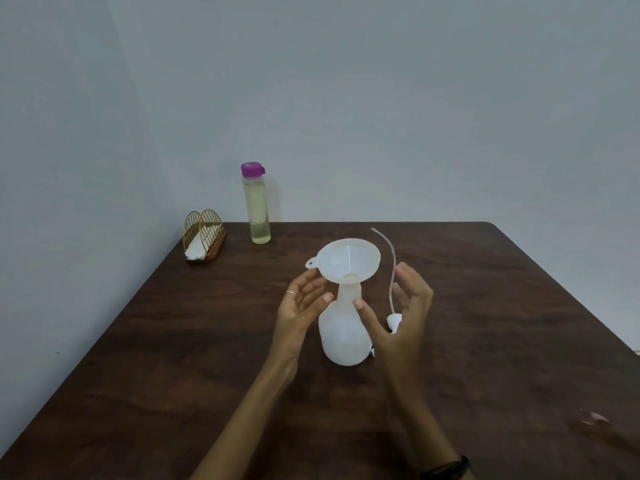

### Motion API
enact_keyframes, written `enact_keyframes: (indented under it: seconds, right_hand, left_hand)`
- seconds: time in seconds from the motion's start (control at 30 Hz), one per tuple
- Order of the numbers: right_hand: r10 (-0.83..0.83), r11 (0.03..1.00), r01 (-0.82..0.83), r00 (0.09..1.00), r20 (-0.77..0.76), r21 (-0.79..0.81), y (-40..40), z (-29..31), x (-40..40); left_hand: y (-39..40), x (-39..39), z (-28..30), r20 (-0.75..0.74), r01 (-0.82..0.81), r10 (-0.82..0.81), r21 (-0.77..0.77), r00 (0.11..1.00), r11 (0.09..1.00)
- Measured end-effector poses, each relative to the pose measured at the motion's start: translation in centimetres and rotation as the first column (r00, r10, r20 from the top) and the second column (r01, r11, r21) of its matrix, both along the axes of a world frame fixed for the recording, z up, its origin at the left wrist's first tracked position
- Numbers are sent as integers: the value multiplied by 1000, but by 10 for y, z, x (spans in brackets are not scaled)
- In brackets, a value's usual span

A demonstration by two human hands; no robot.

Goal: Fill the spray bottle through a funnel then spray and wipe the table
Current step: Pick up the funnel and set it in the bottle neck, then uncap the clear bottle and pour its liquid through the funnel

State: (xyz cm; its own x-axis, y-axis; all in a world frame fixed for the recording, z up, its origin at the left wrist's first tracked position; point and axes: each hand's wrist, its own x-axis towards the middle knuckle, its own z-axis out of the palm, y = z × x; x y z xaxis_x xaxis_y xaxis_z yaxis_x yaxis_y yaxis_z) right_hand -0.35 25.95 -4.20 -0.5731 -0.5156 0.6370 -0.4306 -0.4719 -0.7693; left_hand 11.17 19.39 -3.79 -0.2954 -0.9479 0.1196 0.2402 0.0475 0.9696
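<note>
A white translucent spray bottle (343, 336) stands upright without its head in the middle of the dark wooden table (173, 358). A white funnel (348, 259) sits in its neck. My left hand (299, 306) is open just left of the neck, fingers apart, thumb close to the neck. My right hand (403, 313) is open to the right, thumb tip near the neck. The spray head (394, 321) with its long thin tube (391, 261) lies on the table partly behind my right hand. A tall clear bottle (256, 204) with a purple cap holds pale yellow liquid at the back.
A gold wire napkin holder (203, 239) with white napkins stands at the table's back left corner. Walls close off the back and left. The table's right corner is cut at an angle.
</note>
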Motion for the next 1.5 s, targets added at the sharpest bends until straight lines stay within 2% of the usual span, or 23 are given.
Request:
enact_keyframes:
  seconds: [0.07,0.1,0.23,0.3,0.37,0.47,0.6,0.77,0.87,0.97,1.1,1.17,1.33,1.5]
  right_hand:
    - [-100,992,91,989,-109,-85,5,-4,14]
    - [-94,991,80,987,-130,-111,6,-5,22]
    - [144,987,-151,982,-122,-47,2,-8,56]
    - [200,980,-201,975,-98,3,-6,-11,71]
    - [247,969,-245,968,-39,39,-16,-9,86]
    - [345,924,-362,928,140,125,-40,0,107]
    - [335,875,-440,852,402,204,-104,16,122]
    - [209,922,-349,814,543,168,-205,21,126]
    - [89,942,-261,798,596,209,-261,20,120]
    - [65,919,-270,824,563,288,-306,12,114]
    - [69,858,-267,907,416,439,-354,-2,101]
    - [85,835,-250,939,334,490,-373,-6,97]
    - [113,834,-234,959,262,500,-392,-23,92]
    - [81,850,-184,972,223,494,-381,-31,95]
  left_hand:
    - [8,2,-4,1,-79,79,11,997,997]
    - [13,3,-5,-4,-100,101,8,995,995]
    - [26,13,-8,-26,-144,143,-31,989,989]
    - [27,21,-10,-16,-198,197,-35,980,980]
    - [25,32,-12,10,-280,280,-41,960,959]
    - [10,49,-8,36,-376,377,-33,925,926]
    - [-47,64,4,71,-397,395,26,916,917]
    - [-139,70,1,149,-378,366,56,918,924]
    - [-193,70,2,191,-377,361,55,913,925]
    - [-243,67,10,242,-368,358,-1,902,930]
    - [-302,56,15,420,-284,311,-127,852,950]
    - [-326,50,11,468,-256,291,-138,834,957]
    - [-355,38,-14,432,-195,191,-36,881,980]
    - [-350,47,-23,493,-199,242,-139,836,970]
